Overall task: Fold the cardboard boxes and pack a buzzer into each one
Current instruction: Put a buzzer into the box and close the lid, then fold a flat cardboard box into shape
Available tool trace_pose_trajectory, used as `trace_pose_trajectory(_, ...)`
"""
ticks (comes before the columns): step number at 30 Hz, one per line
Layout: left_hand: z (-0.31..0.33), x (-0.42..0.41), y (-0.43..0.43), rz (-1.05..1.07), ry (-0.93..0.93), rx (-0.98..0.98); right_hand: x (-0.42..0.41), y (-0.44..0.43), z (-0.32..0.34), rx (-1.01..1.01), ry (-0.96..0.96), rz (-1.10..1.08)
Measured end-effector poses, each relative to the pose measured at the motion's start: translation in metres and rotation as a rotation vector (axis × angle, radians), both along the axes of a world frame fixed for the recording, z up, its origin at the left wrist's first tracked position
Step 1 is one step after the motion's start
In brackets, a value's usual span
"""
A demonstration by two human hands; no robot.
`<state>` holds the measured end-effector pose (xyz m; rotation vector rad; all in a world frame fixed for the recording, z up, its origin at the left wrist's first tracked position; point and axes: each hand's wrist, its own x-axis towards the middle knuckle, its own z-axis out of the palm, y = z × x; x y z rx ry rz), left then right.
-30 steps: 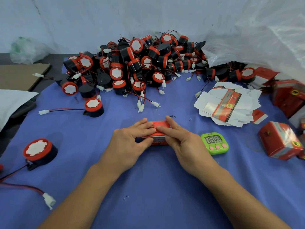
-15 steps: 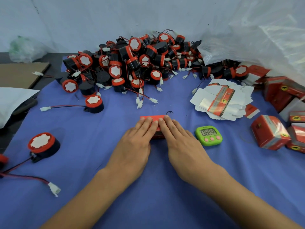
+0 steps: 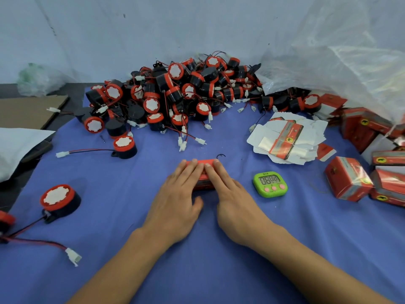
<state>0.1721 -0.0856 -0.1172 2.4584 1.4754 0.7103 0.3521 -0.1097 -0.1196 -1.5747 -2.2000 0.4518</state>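
A flat red cardboard box [image 3: 202, 183] lies on the blue cloth [image 3: 219, 270] at the centre. My left hand [image 3: 177, 200] and my right hand [image 3: 232, 198] lie side by side on top of it, fingers straight, pressing it down; most of the box is hidden under them. A big pile of black and red buzzers [image 3: 175, 95] with red wires fills the back. One loose buzzer [image 3: 123, 147] sits left of centre, another [image 3: 59, 200] near the left edge. A stack of flat unfolded boxes [image 3: 287, 139] lies to the right.
A green digital timer [image 3: 270, 183] sits just right of my right hand. Folded red boxes [image 3: 347, 181] crowd the right edge under a clear plastic bag [image 3: 339, 62]. A white wire connector [image 3: 73, 257] lies at the front left. Brown cardboard [image 3: 26, 110] sits off the cloth, left.
Both hands went from pinching the box's edges to lying flat on it with straight fingers. The view has shifted slightly, so the box appears a little farther away.
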Motion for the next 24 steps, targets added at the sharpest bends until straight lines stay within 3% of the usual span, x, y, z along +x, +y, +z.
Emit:
trace_pose_trajectory(2, 0.001, 0.000, 0.004, 0.004, -0.009, 0.011, 0.000, 0.002, 0.001, 0.021, 0.031, 0.001)
trace_pose_trajectory(6, 0.003, -0.002, 0.008, 0.004, -0.056, 0.034, -0.001, 0.012, 0.005, -0.013, 0.389, -0.151)
trace_pose_trajectory(9, 0.007, -0.006, 0.018, 0.022, -0.200, -0.057, -0.002, 0.026, 0.011, -0.104, 0.532, -0.274)
trace_pose_trajectory(13, 0.009, -0.006, 0.027, 0.155, -0.397, -0.112, -0.002, 0.039, 0.018, -0.190, 0.518, -0.274)
trace_pose_trajectory(16, 0.015, -0.001, 0.027, 0.220, -0.511, -0.371, 0.001, 0.031, 0.024, -0.137, 0.528, -0.259)
trace_pose_trajectory(21, 0.060, 0.044, 0.038, 0.153, -0.934, -0.583, 0.030, 0.015, 0.054, 0.055, 0.637, -0.337)
trace_pose_trajectory(24, 0.088, 0.100, 0.049, -0.004, -0.970, -0.710, 0.074, 0.007, 0.080, 0.176, 0.570, -0.404)
